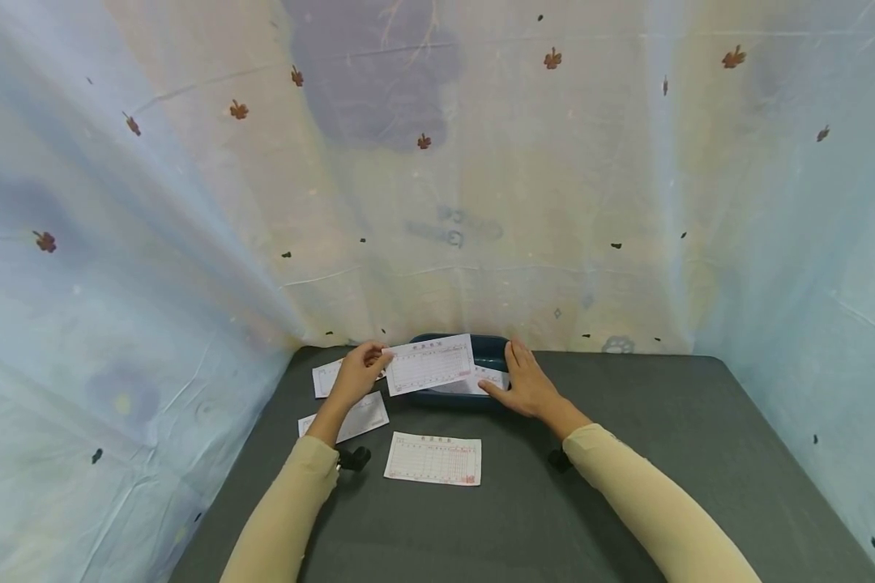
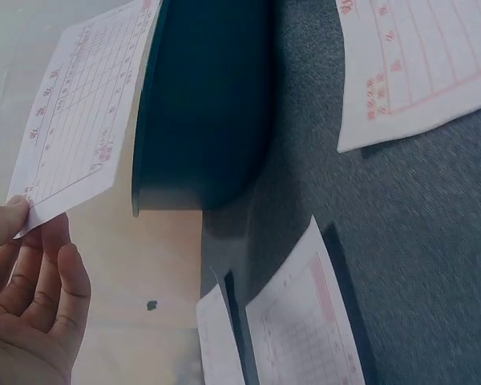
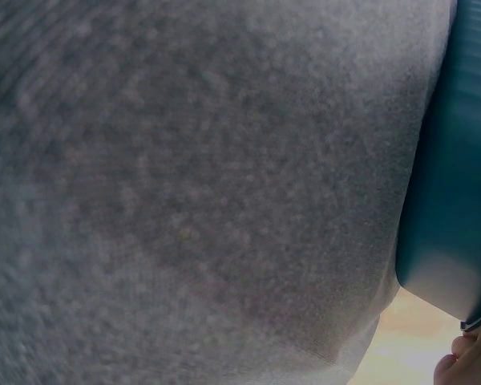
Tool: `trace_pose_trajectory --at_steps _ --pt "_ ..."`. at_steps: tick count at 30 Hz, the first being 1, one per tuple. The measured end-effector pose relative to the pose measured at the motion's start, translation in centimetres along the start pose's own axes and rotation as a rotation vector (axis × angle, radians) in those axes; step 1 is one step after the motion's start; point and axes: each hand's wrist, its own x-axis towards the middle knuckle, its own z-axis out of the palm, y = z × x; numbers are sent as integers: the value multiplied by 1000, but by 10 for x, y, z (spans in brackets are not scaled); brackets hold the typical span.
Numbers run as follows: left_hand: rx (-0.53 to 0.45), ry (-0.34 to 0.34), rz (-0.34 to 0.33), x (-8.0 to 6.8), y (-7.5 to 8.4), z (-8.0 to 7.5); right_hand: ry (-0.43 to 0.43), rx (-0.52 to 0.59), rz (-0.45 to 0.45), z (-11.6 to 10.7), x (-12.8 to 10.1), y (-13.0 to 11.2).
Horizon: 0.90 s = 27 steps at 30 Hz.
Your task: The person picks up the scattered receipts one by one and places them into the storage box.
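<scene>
In the head view my left hand (image 1: 360, 374) pinches a white printed form slip (image 1: 432, 364) by its left end. The slip is held tilted over a dark blue plastic bin (image 1: 490, 350); its red print shows close up in the left wrist view. Inside the bin lies another printed slip (image 1: 490, 377), partly covered by the held one. My right hand (image 1: 531, 385) rests on the bin's right end, fingers along the rim and thumb stretched over the front edge. Only a few fingertips (image 3: 463, 346) of it show in the right wrist view, beside the bin's corner.
A red-printed slip (image 1: 433, 459) lies in front of the bin on the dark grey table (image 1: 627, 486). Two more slips lie to the left, one (image 1: 364, 416) near my left forearm and one (image 1: 326, 378) behind that hand. A patterned curtain (image 1: 525, 202) hangs behind the table.
</scene>
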Motion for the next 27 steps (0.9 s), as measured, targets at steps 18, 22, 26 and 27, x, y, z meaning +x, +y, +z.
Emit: trace_pose_trajectory --at_steps 18,22,26,27 --pt "12 9 2 22 14 25 -11 15 -9 -1 -2 1" --pt "0 26 26 23 16 28 -14 13 -10 -1 -2 1" --pt "-7 32 64 25 16 31 -4 20 -12 -2 -2 0" --pt "-11 34 68 25 17 32 -2 22 -13 -2 -3 0"
